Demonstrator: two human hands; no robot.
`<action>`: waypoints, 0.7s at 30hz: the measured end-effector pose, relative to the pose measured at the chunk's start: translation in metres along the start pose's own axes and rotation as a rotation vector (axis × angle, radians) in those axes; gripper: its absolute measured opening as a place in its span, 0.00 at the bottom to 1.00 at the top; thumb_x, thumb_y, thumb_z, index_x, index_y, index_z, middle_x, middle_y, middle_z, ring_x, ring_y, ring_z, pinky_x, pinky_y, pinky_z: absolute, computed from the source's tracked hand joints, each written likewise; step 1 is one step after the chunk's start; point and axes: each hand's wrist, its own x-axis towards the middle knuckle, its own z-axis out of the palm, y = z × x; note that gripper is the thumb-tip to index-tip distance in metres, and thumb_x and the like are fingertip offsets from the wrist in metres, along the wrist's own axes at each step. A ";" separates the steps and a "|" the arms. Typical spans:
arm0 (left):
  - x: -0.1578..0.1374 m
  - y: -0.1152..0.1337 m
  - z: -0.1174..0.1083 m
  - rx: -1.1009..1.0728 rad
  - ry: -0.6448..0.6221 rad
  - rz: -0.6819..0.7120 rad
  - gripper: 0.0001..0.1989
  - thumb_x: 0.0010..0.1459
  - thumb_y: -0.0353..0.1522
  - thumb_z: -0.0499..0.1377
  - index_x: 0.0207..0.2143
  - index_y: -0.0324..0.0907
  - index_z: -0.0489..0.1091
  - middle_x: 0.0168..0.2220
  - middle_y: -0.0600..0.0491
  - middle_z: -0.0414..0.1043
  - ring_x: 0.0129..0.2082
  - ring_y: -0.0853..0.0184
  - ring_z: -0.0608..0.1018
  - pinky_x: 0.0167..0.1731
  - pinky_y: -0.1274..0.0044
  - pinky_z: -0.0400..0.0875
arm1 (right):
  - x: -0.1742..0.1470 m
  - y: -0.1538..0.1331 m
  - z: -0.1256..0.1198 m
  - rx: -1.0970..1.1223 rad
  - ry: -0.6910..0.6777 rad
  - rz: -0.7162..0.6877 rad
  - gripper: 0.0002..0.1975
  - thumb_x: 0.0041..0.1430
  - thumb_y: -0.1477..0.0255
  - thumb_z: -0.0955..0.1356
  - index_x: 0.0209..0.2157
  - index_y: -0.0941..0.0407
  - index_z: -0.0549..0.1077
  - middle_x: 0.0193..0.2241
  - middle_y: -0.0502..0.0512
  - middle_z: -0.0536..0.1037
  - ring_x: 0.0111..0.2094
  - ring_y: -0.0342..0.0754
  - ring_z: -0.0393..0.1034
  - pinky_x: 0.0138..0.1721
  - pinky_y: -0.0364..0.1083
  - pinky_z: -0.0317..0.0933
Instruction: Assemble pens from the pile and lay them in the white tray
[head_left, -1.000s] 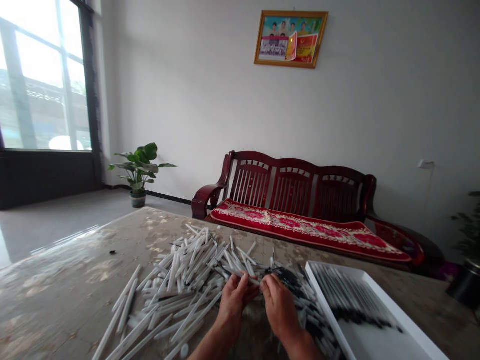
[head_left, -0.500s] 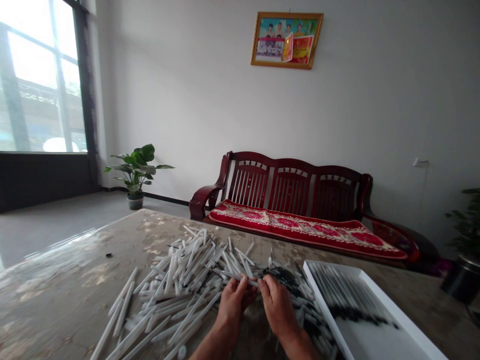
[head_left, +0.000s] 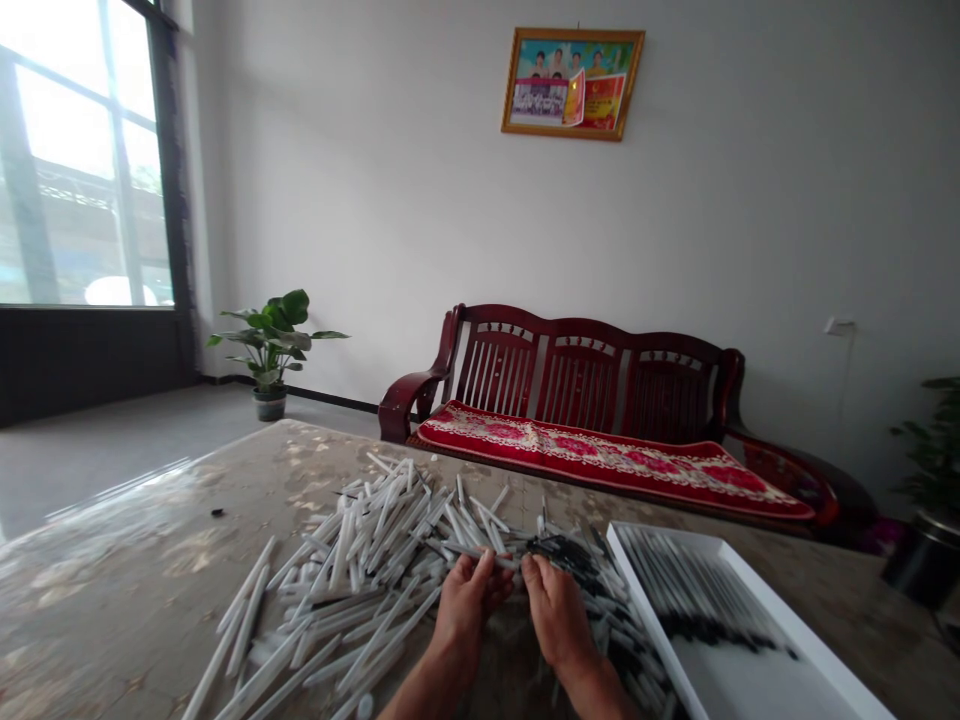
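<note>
My left hand (head_left: 466, 605) is closed around a slim whitish pen barrel (head_left: 463, 549), which sticks out to the left past the thumb. Just to its right, my right hand (head_left: 555, 610) has thumb and fingers pinched together; whatever is in them is too small or hidden to make out. A small gap separates the two hands. Beside and beyond my left hand spreads a loose heap of white pen barrels (head_left: 367, 530). Small black parts, apparently pen caps (head_left: 574, 560), are piled past my right hand.
At the right lies a white tray (head_left: 806, 628) with a row of black-ended pens (head_left: 679, 570). All this rests on a patterned tabletop (head_left: 150, 590). A dark red wooden bench (head_left: 577, 375) stands behind the table, and a potted plant (head_left: 270, 340) at the left.
My right hand has shifted slightly right, widening the gap between the hands. My left hand stays nearly in place with the pen barrel.
</note>
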 end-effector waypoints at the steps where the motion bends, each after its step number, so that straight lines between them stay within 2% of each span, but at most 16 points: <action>1: 0.000 0.000 0.000 -0.002 0.006 0.002 0.23 0.35 0.41 0.75 0.29 0.40 0.69 0.31 0.50 0.81 0.25 0.69 0.80 0.30 0.77 0.76 | 0.000 0.000 0.000 0.016 0.003 -0.009 0.26 0.68 0.54 0.53 0.30 0.53 0.73 0.25 0.55 0.79 0.28 0.49 0.73 0.29 0.42 0.56; 4: 0.001 0.001 0.000 0.007 -0.002 0.005 0.24 0.34 0.42 0.75 0.29 0.40 0.70 0.30 0.50 0.81 0.26 0.68 0.80 0.30 0.77 0.76 | 0.000 0.001 0.001 0.023 0.027 -0.042 0.23 0.66 0.54 0.57 0.31 0.53 0.72 0.27 0.54 0.80 0.29 0.48 0.74 0.29 0.41 0.56; 8: 0.001 0.001 0.000 0.031 -0.010 0.011 0.24 0.33 0.43 0.75 0.28 0.39 0.70 0.30 0.50 0.80 0.25 0.68 0.80 0.29 0.77 0.75 | 0.001 0.002 0.004 0.005 0.038 0.008 0.29 0.67 0.52 0.52 0.25 0.53 0.71 0.20 0.54 0.76 0.22 0.47 0.70 0.25 0.42 0.53; 13: -0.003 0.003 0.001 0.047 -0.008 0.026 0.23 0.36 0.43 0.74 0.28 0.39 0.71 0.29 0.51 0.80 0.26 0.68 0.80 0.32 0.77 0.76 | 0.000 0.000 0.003 -0.003 0.040 -0.044 0.25 0.66 0.52 0.55 0.30 0.54 0.72 0.25 0.55 0.79 0.27 0.48 0.73 0.28 0.41 0.55; 18: -0.007 0.004 0.002 0.050 -0.027 0.034 0.23 0.34 0.43 0.74 0.29 0.40 0.71 0.30 0.51 0.80 0.27 0.67 0.80 0.32 0.75 0.76 | -0.001 -0.002 0.002 -0.013 0.031 0.022 0.30 0.67 0.51 0.51 0.26 0.54 0.72 0.20 0.55 0.76 0.23 0.48 0.70 0.26 0.43 0.53; 21: -0.008 0.003 0.002 0.046 -0.016 0.027 0.24 0.34 0.43 0.74 0.28 0.40 0.70 0.30 0.51 0.79 0.27 0.67 0.80 0.33 0.75 0.75 | -0.001 -0.003 0.000 -0.011 0.029 0.014 0.27 0.66 0.51 0.53 0.29 0.54 0.72 0.23 0.54 0.77 0.25 0.48 0.71 0.27 0.42 0.54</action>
